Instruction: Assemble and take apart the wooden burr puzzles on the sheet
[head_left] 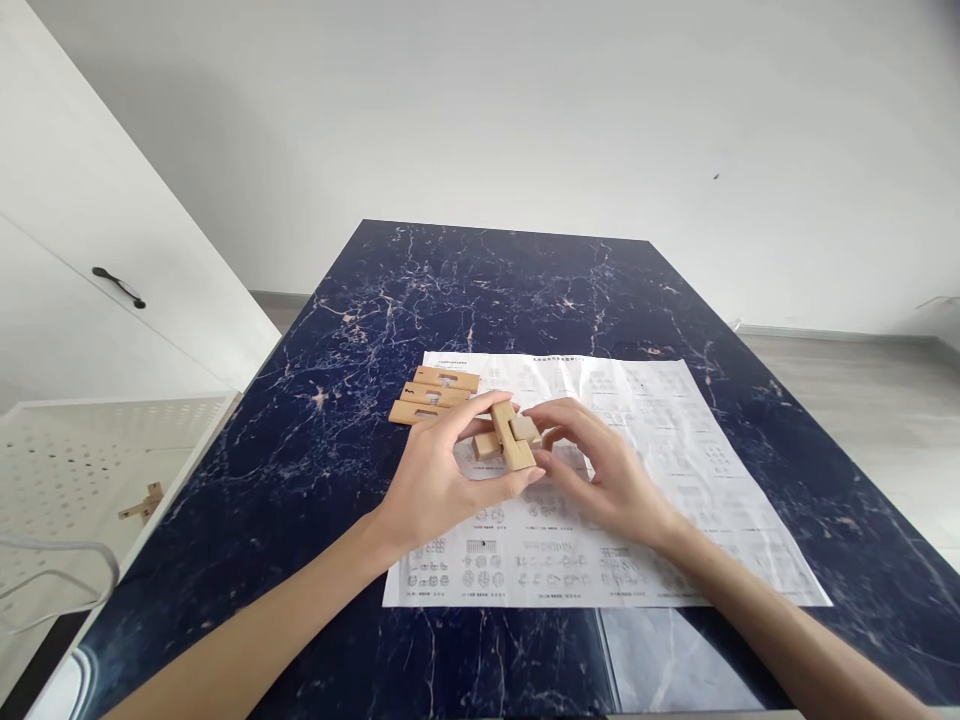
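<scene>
Between my hands, above the printed sheet [660,470], is a partly joined wooden burr puzzle [511,436] made of pale notched bars crossing each other. My left hand [442,480] grips it, thumb at the near end of the long bar and fingers at the far end. From the right, the curled fingers and thumb of my right hand [600,460] close on the end of a crossing bar [526,431]; the exact contact is partly hidden. Three wooden bars with slotted cut-outs [429,394] lie side by side just beyond my left hand, overlapping the sheet's left edge.
The sheet carries rows of small diagrams and lies on a dark blue marbled table [480,290]. At the left, lower down, a white perforated surface [67,450] holds another wooden piece [142,503] and a pale cable [97,550]. A white cabinet [135,200] stands beyond it.
</scene>
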